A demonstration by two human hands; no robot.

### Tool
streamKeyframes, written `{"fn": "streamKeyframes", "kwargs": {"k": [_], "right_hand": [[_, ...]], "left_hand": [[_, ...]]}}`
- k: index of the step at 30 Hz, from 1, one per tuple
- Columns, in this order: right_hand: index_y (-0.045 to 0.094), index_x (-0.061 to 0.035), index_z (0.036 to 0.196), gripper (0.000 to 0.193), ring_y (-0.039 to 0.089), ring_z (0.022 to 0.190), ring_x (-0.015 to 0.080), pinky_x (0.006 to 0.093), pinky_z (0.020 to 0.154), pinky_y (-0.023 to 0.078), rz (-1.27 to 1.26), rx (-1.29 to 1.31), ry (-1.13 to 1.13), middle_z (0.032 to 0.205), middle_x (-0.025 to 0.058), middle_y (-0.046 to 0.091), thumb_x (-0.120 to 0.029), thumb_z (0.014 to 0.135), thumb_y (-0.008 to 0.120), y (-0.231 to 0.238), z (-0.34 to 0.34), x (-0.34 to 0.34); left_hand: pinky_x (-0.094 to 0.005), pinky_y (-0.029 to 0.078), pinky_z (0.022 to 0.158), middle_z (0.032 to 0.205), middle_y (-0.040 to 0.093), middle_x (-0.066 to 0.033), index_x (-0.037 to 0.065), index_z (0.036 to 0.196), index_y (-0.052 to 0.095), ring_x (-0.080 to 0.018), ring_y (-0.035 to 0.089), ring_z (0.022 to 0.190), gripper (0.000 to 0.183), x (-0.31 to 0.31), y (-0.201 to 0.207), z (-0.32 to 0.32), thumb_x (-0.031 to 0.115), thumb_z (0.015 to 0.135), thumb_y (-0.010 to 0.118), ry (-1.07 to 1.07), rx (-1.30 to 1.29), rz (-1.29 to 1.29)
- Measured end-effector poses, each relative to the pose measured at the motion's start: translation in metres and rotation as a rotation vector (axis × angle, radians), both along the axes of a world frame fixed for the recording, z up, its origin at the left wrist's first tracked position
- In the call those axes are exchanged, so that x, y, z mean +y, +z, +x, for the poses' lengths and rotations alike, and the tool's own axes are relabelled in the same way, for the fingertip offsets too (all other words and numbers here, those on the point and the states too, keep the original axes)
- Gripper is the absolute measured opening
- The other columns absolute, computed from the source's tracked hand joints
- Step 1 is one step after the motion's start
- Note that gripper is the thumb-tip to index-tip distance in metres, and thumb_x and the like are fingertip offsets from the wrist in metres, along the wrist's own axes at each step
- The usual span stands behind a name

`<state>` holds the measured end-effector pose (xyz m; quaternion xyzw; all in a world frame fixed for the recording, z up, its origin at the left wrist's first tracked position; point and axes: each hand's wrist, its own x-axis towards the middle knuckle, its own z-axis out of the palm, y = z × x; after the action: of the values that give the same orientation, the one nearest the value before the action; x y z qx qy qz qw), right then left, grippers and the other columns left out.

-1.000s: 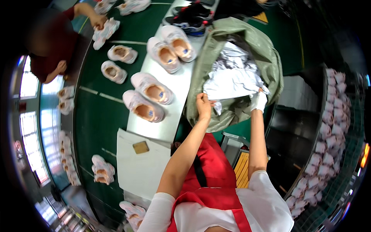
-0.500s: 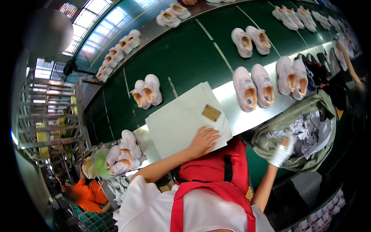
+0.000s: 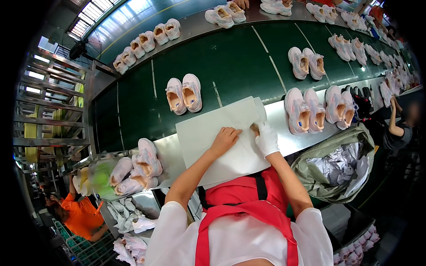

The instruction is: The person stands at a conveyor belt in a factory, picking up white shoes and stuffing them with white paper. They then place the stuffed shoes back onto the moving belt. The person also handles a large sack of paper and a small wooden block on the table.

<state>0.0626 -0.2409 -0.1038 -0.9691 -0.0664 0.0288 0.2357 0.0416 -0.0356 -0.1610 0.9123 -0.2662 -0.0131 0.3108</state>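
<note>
A stack of pale paper sheets lies in front of me on the metal ledge, its far edge reaching over the green belt. My left hand is bare and rests on the top sheet, fingers stretched out, holding nothing. In a white glove, my right hand is closed around a small brown block at the right side of the sheets. Part of the block is hidden by the glove. Beyond the paper, a pair of pale pink sneakers stands on the belt.
To my right hangs a green sack of crumpled grey paper. Sneaker pairs stand on the ledge and the green belt. More shoes sit at my left, near a person in orange. Another person reaches in at right.
My right hand has come from the sack to the paper and taken hold of the brown block, which lay on the sheets. My left hand has shifted slightly left. The view has shifted too.
</note>
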Motion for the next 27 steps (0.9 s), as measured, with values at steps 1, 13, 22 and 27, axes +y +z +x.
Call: {"fn": "streamKeyframes", "kwargs": {"k": [1, 13, 22, 27], "right_hand": [[0.06, -0.0058, 0.097, 0.028, 0.058, 0.082, 0.0365, 0.0453, 0.072, 0.046, 0.041, -0.002, -0.022, 0.09, 0.0187, 0.059, -0.014, 0.071, 0.065, 0.002, 0.004, 0.003], [0.061, -0.0053, 0.098, 0.027, 0.06, 0.085, 0.0379, 0.0444, 0.074, 0.048, 0.443, 0.345, -0.043, 0.093, 0.0213, 0.063, -0.024, 0.079, 0.056, 0.0, -0.004, -0.009], [0.056, -0.0002, 0.109, 0.032, 0.054, 0.1, 0.0265, 0.0342, 0.091, 0.042, 0.543, -0.161, -1.189, 0.107, 0.0163, 0.057, -0.009, 0.078, 0.056, 0.041, -0.087, -0.223], [0.033, 0.0013, 0.134, 0.087, 0.043, 0.119, 0.0371, 0.0385, 0.099, 0.036, -0.168, -0.605, -1.925, 0.133, 0.0242, 0.041, -0.038, 0.069, 0.076, 0.018, -0.236, -0.473]], "left_hand": [[-0.0417, 0.037, 0.093, 0.119, 0.052, -0.0108, 0.008, 0.114, 0.053, -0.0257, 0.05, 0.107, 0.039, -0.001, 0.002, 0.0, 0.007, 0.076, 0.062, 0.035, -0.044, -0.036], [-0.0569, 0.02, 0.108, 0.09, 0.059, -0.0085, 0.008, 0.084, 0.055, -0.0264, 0.052, 0.115, 0.014, 0.008, 0.02, 0.005, 0.003, 0.074, 0.063, -0.048, -0.232, 0.101], [-0.0441, 0.039, 0.057, 0.065, 0.051, -0.0186, 0.001, 0.079, 0.053, -0.0365, 0.05, 0.062, 0.003, 0.007, 0.116, -0.021, 0.004, 0.079, 0.054, -0.024, 0.094, 0.095], [-0.0427, 0.039, 0.058, 0.067, 0.052, -0.0175, 0.0, 0.079, 0.053, -0.0347, 0.05, 0.065, 0.004, -0.005, 0.124, -0.024, 0.004, 0.08, 0.054, 0.121, 0.161, 0.175]]}}
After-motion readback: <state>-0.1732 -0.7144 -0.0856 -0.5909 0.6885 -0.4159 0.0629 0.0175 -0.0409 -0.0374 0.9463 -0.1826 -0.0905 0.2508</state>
